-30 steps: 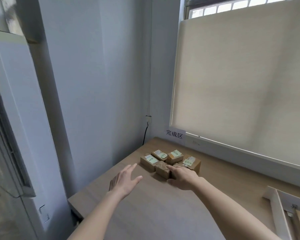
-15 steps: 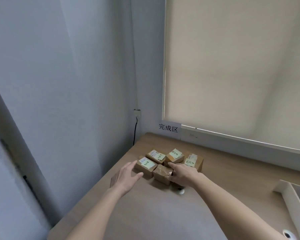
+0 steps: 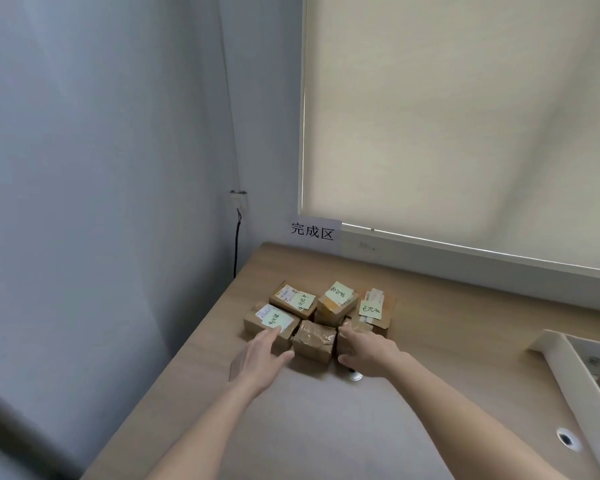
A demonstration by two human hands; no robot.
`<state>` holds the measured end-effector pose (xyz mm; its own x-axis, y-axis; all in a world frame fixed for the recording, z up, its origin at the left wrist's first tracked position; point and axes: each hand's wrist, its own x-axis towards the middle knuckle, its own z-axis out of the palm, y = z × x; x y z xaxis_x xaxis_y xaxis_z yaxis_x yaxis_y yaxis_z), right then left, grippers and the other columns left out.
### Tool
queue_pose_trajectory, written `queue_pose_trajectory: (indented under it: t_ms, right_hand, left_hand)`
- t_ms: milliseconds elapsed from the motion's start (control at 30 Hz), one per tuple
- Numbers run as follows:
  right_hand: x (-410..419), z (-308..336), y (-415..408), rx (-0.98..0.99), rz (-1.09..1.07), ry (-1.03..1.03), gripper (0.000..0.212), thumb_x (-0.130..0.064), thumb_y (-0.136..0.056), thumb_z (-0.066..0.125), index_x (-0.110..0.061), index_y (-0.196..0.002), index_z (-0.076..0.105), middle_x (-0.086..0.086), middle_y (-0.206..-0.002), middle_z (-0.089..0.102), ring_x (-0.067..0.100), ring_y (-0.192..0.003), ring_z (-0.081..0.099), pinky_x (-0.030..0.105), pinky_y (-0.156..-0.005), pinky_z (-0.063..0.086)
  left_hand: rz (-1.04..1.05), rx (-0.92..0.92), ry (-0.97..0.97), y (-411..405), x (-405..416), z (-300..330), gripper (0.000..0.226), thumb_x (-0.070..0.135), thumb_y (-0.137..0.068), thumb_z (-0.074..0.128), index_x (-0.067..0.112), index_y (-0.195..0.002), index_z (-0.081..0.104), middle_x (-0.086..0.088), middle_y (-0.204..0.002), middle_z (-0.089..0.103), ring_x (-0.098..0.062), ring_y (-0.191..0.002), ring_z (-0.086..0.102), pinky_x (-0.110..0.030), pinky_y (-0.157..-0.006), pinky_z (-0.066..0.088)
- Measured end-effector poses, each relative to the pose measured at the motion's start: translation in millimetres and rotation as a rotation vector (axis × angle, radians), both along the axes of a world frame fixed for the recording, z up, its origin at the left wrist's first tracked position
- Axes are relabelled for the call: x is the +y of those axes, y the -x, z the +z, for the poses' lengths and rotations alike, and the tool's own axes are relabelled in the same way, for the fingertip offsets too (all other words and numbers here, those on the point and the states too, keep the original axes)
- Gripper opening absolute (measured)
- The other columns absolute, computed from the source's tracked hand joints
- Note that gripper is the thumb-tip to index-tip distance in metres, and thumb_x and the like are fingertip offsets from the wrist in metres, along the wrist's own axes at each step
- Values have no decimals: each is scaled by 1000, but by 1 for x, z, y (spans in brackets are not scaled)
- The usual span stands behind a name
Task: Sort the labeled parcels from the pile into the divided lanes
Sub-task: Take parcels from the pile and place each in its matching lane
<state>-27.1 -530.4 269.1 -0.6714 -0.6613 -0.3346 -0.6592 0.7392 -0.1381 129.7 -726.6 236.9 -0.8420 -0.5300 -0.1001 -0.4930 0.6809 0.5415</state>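
Note:
Several small brown cardboard parcels sit clustered in the far left corner of the wooden table [image 3: 430,323]. Most carry pale green notes: a front-left parcel [image 3: 269,318], a back-left parcel [image 3: 293,299], a back-middle parcel [image 3: 336,303] and a back-right parcel [image 3: 374,308]. A taped parcel with no visible note [image 3: 314,339] lies front middle. My left hand [image 3: 262,355] has straight fingers touching the front-left parcel. My right hand [image 3: 368,351] grips a front-right parcel [image 3: 347,336], fingers on top and thumb on its near side; most of it is hidden.
A white divided tray [image 3: 561,362] stands at the right edge. A paper sign [image 3: 312,232] hangs on the wall behind the parcels, beside a dark cable [image 3: 236,244]. A small round fitting [image 3: 355,375] and a cable hole [image 3: 565,438] mark the tabletop.
The view has tilted down and come closer. My left hand moved forward until it touches the front-left parcel. My right hand stays on the front-right parcel.

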Motion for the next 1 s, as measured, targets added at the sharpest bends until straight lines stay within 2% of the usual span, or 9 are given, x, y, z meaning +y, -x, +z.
queue_pose_trajectory:
  t_ms: [133,300,400,567,833,1000]
  right_hand:
    - [-20,-28,13,-50,-55,-23,68,-46,-99,53,-34,-157,20,3,-154,44,31,-132,50,40,-95,46]
    - [-46,-73,33,-121,-133,-5,74,-47,-99,52,-30,-162,17,1,-159,39,27,-141,43,41,-109,44]
    - [-59,-99,45,-135,-177,-1,73,-46,-101,50,-31,-162,15,1,-156,43,26,-137,47,41,-102,47]
    - [-77,-142,65,-187,-244,17,74,-47,-102,49,-34,-162,9,-1,-158,39,27,-133,49,42,-97,50]
    - [-103,-188,99,-267,-356,53,77,-44,-102,52,-29,-163,7,7,-156,43,29,-138,45,41,-110,43]
    - [-112,-212,113,-302,-417,93,82,-41,-102,54,-28,-163,1,12,-149,49,32,-134,49,41,-107,42]
  left_hand:
    - [-57,-50,-38,23,-30,-30,69,59,-92,54,39,-153,29,12,-158,32,-17,-141,38,-38,-108,42]
    - [-166,-129,-82,53,-62,-74,71,61,-92,53,39,-154,26,12,-159,30,-14,-143,35,-34,-106,38]
    - [-212,-150,-125,71,-74,-104,71,60,-93,53,39,-154,25,13,-159,31,-12,-144,33,-32,-107,37]
    - [-232,-153,-183,110,-87,-145,72,60,-92,53,39,-154,24,13,-158,33,-12,-141,37,-34,-105,41]
    - [-219,-133,-278,163,-103,-188,77,55,-91,59,36,-156,23,9,-156,37,-16,-141,38,-36,-109,39]
    - [-226,-136,-298,185,-107,-209,77,51,-91,62,32,-156,25,7,-155,39,-18,-141,38,-33,-110,36]
